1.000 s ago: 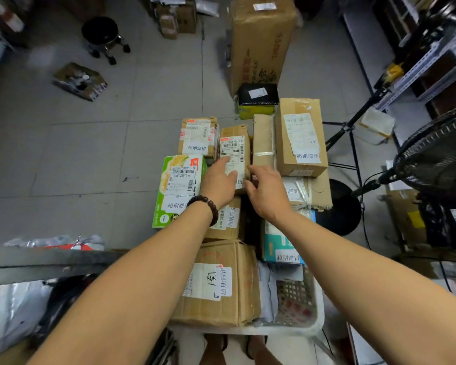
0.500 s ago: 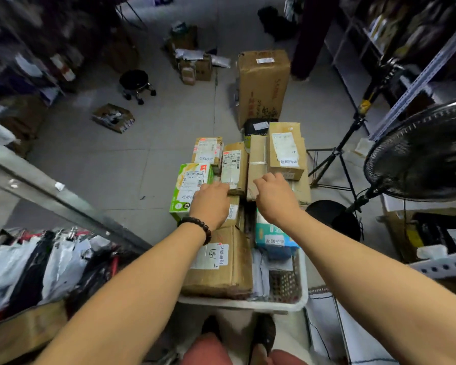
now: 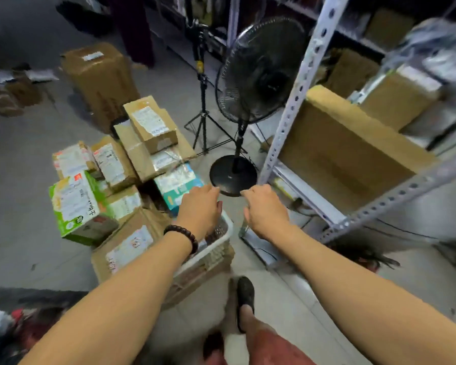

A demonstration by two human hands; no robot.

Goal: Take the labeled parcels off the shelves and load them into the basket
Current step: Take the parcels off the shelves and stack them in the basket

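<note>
The left hand (image 3: 199,209) hung palm-down over the basket (image 3: 229,225), the right hand (image 3: 265,209) beside it. Both hands' fingers curled loosely, holding nothing.

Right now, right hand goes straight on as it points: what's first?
Probably the fan base, just beyond the right hand; depth is unclear, so it may pass above it.

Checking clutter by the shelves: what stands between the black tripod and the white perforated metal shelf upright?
A black pedestal fan with a round wire grille stands there, between tripod and upright; the head view shows it.
</note>
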